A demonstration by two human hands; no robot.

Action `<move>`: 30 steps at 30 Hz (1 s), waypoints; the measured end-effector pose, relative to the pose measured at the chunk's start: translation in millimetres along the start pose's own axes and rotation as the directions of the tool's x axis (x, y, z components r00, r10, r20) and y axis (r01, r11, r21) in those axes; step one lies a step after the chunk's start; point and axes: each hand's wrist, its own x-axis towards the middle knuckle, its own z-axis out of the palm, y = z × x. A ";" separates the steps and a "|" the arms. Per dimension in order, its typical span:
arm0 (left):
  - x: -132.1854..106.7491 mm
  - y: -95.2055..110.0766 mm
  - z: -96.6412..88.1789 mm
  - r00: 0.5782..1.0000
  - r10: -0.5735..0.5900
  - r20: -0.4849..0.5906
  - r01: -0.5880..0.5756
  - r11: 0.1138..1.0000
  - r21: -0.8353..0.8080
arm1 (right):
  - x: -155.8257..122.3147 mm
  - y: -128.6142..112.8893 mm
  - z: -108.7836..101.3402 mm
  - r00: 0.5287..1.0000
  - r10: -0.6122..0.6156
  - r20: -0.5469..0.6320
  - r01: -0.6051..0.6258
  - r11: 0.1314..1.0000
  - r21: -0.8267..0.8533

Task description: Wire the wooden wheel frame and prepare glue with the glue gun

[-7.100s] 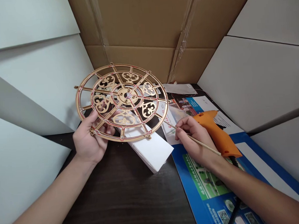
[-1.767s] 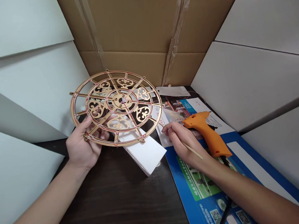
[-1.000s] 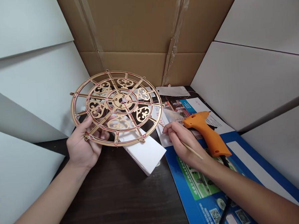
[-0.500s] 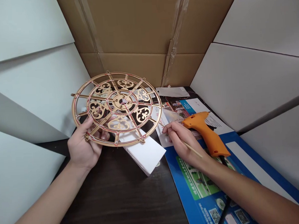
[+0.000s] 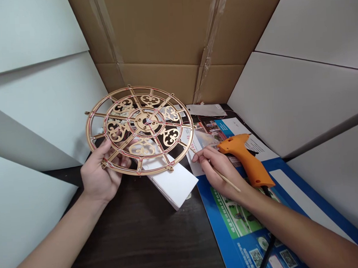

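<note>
My left hand (image 5: pixel 100 176) grips the near-left rim of a round gold openwork wheel (image 5: pixel 140 129) with scroll ornaments and thin red lines along its spokes, holding it tilted above the dark table. My right hand (image 5: pixel 221 170) is closed in a pen-like pinch on a thin wooden stick (image 5: pixel 226 179), whose tip points toward the wheel's right rim. The hand rests on printed sheets, just left of an orange glue gun (image 5: pixel 245 158).
A white box (image 5: pixel 172 182) lies under the wheel. Blue printed sheets (image 5: pixel 250 226) and leaflets cover the right side of the dark table (image 5: pixel 142 240). Cardboard (image 5: pixel 168 42) stands at the back, with pale panels (image 5: pixel 299 91) on both sides. The glue gun's black cord (image 5: pixel 265 253) runs toward me.
Almost nothing over the last second: my right hand with the stick has shifted slightly left toward the wheel's rim. The wheel stays in my left hand.
</note>
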 end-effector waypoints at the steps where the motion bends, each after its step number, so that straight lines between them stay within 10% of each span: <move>1: 0.0 0.1 0.4 1.000 -0.003 -0.004 0.003 1.000 -0.006 | 0.0 -0.3 -0.2 1.000 0.002 0.003 -0.002 1.000 -0.004; 30: 1.1 -0.7 -0.8 1.000 -0.021 0.001 0.021 0.999 -0.029 | -0.9 -0.5 0.8 1.000 -0.022 -0.004 0.022 1.000 -0.021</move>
